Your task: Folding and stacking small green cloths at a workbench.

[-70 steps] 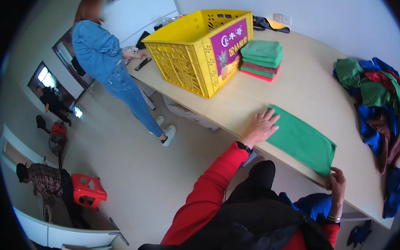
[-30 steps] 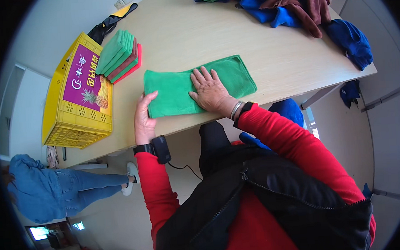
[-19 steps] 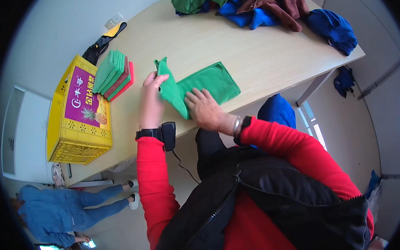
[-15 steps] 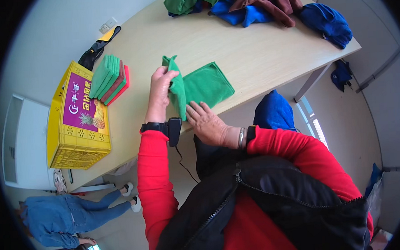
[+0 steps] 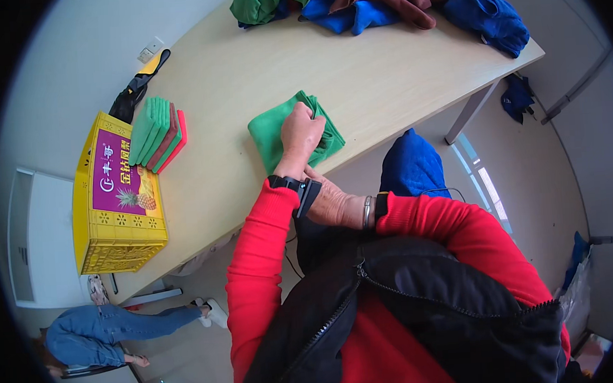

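A green cloth lies partly folded near the table's front edge. On top of it is my left hand, closed, with the fingers curled round a bunched flap of the cloth towards its right side. My right hand is at the cloth's near edge, just past the table edge. Its fingers pass behind my left wrist and are mostly hidden, so whether they hold the cloth does not show.
Left of the cloth, a stack of folded green, brown and red cloths leans against a yellow plastic crate. A loose heap of blue, green and brown cloths covers the table's far side. Someone in denim is at lower left.
My left hand has swung the raised flap rightward and down onto the rest of the cloth. My right hand stays at the near edge. The view has shifted slightly.
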`<state>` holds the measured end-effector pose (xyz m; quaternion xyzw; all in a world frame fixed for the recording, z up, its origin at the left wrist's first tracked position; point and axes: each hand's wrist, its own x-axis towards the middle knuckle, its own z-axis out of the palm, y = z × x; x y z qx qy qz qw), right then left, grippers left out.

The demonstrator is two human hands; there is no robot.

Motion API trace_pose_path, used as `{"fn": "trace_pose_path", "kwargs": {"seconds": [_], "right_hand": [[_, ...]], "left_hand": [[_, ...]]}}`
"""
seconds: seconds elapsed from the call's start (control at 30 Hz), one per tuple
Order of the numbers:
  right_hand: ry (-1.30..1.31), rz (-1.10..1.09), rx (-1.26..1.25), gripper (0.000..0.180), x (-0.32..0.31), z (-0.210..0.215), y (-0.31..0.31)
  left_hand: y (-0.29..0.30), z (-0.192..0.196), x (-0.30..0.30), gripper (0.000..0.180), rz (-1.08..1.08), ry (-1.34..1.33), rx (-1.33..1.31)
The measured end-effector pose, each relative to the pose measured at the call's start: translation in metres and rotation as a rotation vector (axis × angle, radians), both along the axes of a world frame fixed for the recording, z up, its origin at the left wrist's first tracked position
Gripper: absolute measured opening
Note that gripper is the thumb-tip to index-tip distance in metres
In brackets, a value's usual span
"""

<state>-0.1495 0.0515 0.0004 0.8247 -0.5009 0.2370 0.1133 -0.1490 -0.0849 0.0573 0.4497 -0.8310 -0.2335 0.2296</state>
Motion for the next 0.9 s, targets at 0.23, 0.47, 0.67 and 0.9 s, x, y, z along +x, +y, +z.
{"fn": "trace_pose_path", "kwargs": {"seconds": [0.23, 0.47, 0.67, 0.9], "right_hand": [[0.009, -0.093, 0.034, 0.058, -0.004, 0.017, 0.002], [0.013, -0.045, 0.067, 0.055, -0.009, 0.024, 0.006], [-0.05, 0.097, 0.211, 0.051, -0.019, 0.053, 0.019], [-0.406, -0.107, 0.182, 0.048, -0.054, 0.063, -0.039]], "left_hand": [[-0.012, 0.034, 0.063, 0.018, -0.044, 0.259, 0.122], [-0.013, -0.019, 0.128, 0.039, -0.209, -0.05, -0.309], [-0.01, -0.022, 0.131, 0.055, -0.293, -0.179, -0.225], [-0.002, -0.023, 0.128, 0.062, -0.264, -0.405, -0.38]]}}
